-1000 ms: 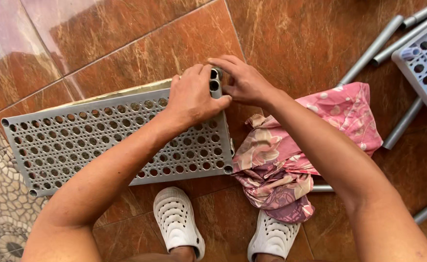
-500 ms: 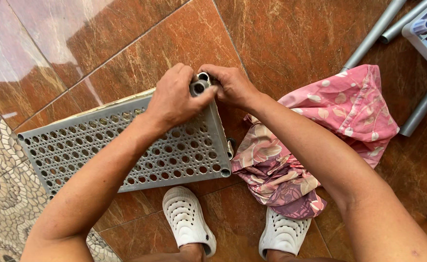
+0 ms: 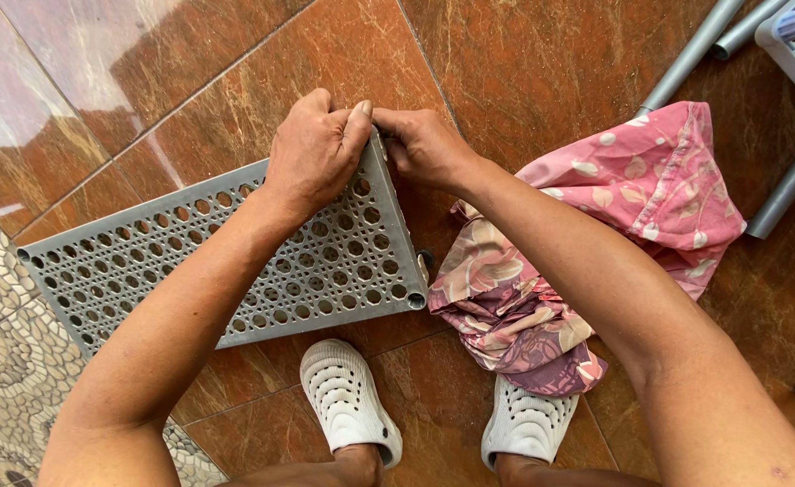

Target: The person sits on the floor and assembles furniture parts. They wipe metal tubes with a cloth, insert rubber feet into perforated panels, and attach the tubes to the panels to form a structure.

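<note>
Grey perforated plastic shelf panel (image 3: 235, 261) lies on the brown tiles, left of the pink floral cloth (image 3: 587, 252); your left hand (image 3: 312, 153) and right hand (image 3: 425, 144) clamp its far right corner, its long axis running leftward.

The flat perforated plastic shelf panel (image 3: 235, 261) is grey with rows of round holes. The crumpled cotton cloth (image 3: 596, 243) is pink with pale floral print. The clogs (image 3: 348, 397) are white; the glossy floor tiles (image 3: 524, 63) are marbled reddish-brown.
</note>
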